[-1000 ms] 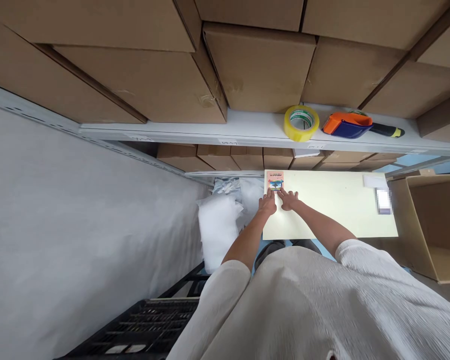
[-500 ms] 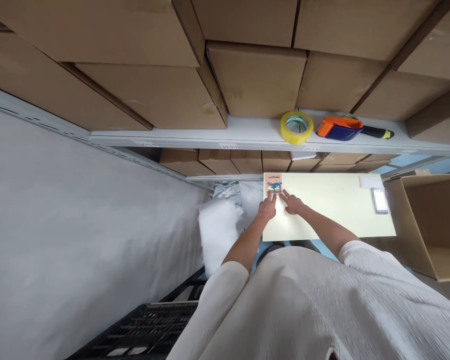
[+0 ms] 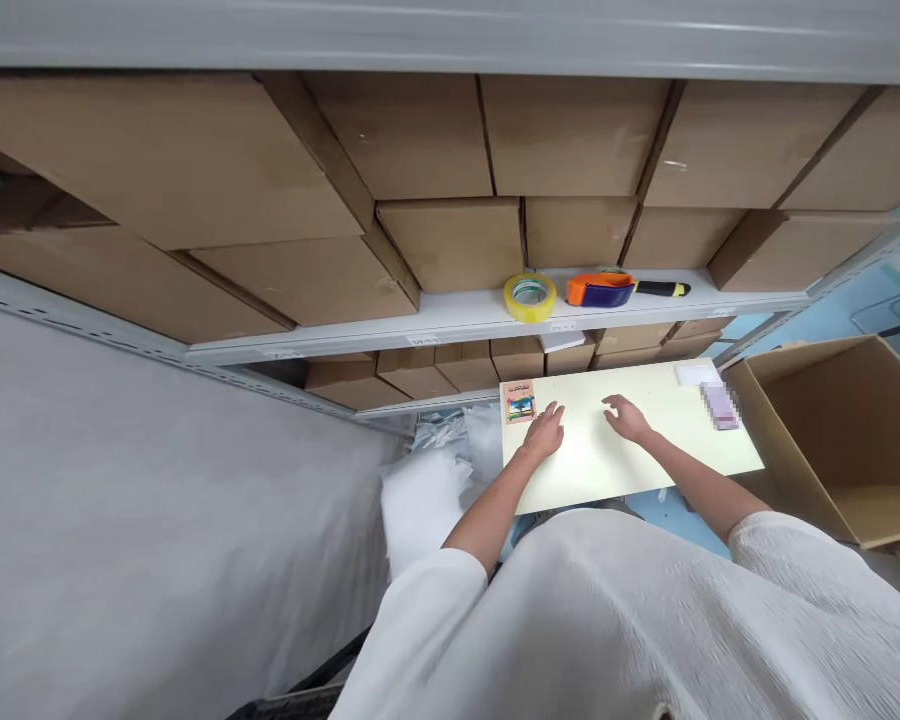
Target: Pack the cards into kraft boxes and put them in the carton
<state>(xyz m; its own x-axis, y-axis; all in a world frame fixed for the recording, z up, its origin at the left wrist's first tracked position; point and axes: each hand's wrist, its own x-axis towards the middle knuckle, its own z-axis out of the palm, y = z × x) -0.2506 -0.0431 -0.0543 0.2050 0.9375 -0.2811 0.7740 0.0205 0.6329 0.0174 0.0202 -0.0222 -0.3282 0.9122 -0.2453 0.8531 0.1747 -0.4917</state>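
A small pink printed card or booklet (image 3: 520, 402) with a tree picture lies at the far left corner of the pale yellow board (image 3: 570, 475). My left hand (image 3: 546, 430) is over the board just right of the card, fingers apart and holding nothing. Farther right, my right hand (image 3: 627, 418) hovers above the board, its fingers loosely bent and nothing in them. At the board's right end lie a white paper (image 3: 697, 374) and a blurred-out purple item (image 3: 721, 406).
A yellow tape roll (image 3: 529, 298) and an orange-and-blue tape dispenser (image 3: 600, 289) sit on the shelf (image 3: 465, 316). Cardboard boxes (image 3: 450, 245) fill the rack. An open carton (image 3: 802, 440) stands at right, white packing foam (image 3: 424, 510) at left.
Both hands have come off the pink card; the right hand has moved right, away from the left. The view has tilted up and turned rightward.
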